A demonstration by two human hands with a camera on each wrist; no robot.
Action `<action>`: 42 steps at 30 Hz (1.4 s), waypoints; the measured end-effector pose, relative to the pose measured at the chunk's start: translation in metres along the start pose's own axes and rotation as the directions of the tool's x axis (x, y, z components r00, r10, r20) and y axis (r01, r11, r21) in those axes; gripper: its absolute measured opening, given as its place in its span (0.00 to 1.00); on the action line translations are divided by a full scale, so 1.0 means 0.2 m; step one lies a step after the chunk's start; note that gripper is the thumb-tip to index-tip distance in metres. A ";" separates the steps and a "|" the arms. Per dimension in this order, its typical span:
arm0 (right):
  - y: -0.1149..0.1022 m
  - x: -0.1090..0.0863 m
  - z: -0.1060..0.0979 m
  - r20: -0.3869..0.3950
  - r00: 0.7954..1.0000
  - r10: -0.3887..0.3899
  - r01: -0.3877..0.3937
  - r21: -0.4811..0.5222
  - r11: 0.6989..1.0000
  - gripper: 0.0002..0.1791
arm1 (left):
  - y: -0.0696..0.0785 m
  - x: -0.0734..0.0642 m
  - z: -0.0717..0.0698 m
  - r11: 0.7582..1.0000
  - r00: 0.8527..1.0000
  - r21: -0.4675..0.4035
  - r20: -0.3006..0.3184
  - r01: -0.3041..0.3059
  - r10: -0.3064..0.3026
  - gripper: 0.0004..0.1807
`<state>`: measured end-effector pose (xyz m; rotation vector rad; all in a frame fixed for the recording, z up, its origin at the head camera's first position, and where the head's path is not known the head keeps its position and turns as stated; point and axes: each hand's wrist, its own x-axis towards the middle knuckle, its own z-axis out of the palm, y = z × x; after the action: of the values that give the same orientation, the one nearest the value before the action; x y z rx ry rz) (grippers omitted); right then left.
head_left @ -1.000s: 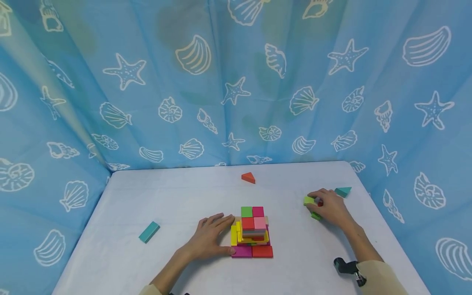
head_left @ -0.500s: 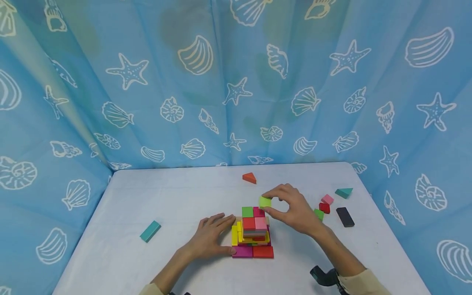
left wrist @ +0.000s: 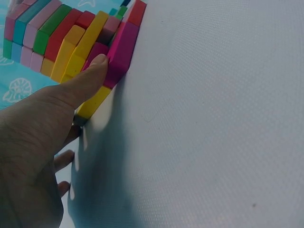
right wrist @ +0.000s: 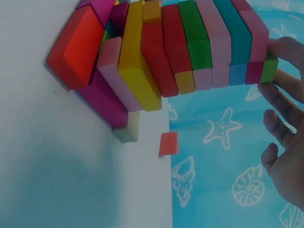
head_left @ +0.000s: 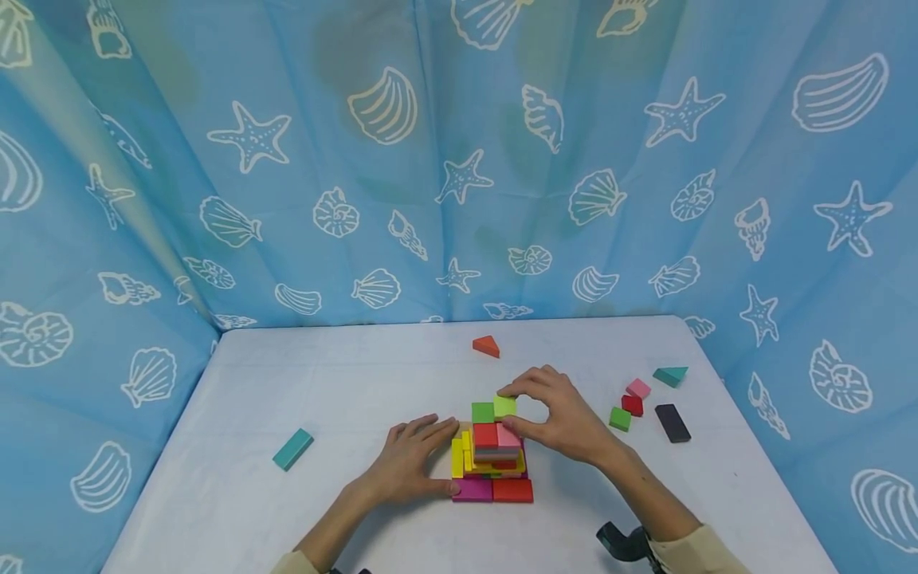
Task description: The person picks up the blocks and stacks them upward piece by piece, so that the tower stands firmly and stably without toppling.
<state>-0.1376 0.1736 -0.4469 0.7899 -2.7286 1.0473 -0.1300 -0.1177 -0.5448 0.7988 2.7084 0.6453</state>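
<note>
A layered tower of coloured wooden blocks (head_left: 484, 436) rises from the middle of the table. My right hand (head_left: 570, 418) pinches a small light green block (head_left: 505, 406) at the tower's top, on the back right corner. In the right wrist view, that light green block (right wrist: 269, 70) sits against the tower's end, fingertips on it. My left hand (head_left: 405, 466) rests along the tower's left side with fingers spread. Its thumb (left wrist: 97, 61) touches the purple block (left wrist: 122, 54) at the base, beside a red block (head_left: 512, 490).
On the right lie a green block (head_left: 620, 418), a red block (head_left: 632, 405), a pink block (head_left: 638, 388), a black block (head_left: 672, 422) and a teal triangle (head_left: 670, 376). An orange triangle (head_left: 486, 346) lies behind the tower, a teal block (head_left: 292, 450) to the left.
My right hand has taken the light green block from the group at the right, carried it left and lowered it onto the tower's top. My left hand has stayed in place.
</note>
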 end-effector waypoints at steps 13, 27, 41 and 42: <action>0.01 -0.01 0.01 0.022 1.000 0.020 -0.020 0.003 1.000 0.26 | 0.00 0.00 0.00 1.000 1.000 -0.001 -0.007 -0.008 0.008 0.54; 0.12 -0.05 -0.14 -0.045 0.997 0.064 -0.067 -0.052 0.996 0.23 | -0.01 -0.01 -0.01 1.000 1.000 0.007 -0.022 -0.008 0.008 0.54; 0.83 -0.31 -0.35 -0.110 0.930 0.350 -0.366 -0.360 0.858 0.20 | 0.00 0.00 0.00 1.000 1.000 -0.010 0.006 -0.004 0.004 0.54; 0.87 -0.32 -0.35 -0.107 0.926 0.361 -0.374 -0.376 0.848 0.20 | 0.00 0.00 0.00 1.000 1.000 -0.009 0.009 -0.004 0.004 0.54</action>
<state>-0.1767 0.3553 -0.5148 0.1871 -2.9825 0.5110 -0.1307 -0.1182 -0.5445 0.8028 2.6951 0.6522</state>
